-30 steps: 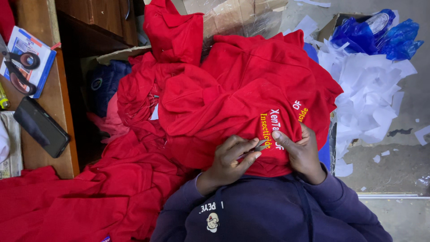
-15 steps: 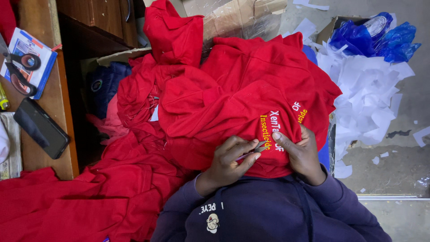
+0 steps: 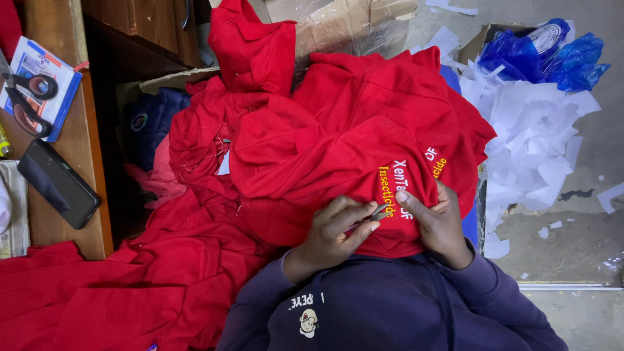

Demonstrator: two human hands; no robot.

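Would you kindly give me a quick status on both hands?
Left hand pinches a small metal tool. Right hand grips the red garment at its embroidery. Nothing in the way.

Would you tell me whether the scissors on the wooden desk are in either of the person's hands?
No, the scissors lie on a booklet on the desk, far from both hands, which work on the red garment.

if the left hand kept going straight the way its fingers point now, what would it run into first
Probably the right hand. The left hand holds a small metal tool whose tip points right across the red garment, and the right thumb is just beyond it. Depth is hard to judge, but they look almost touching.
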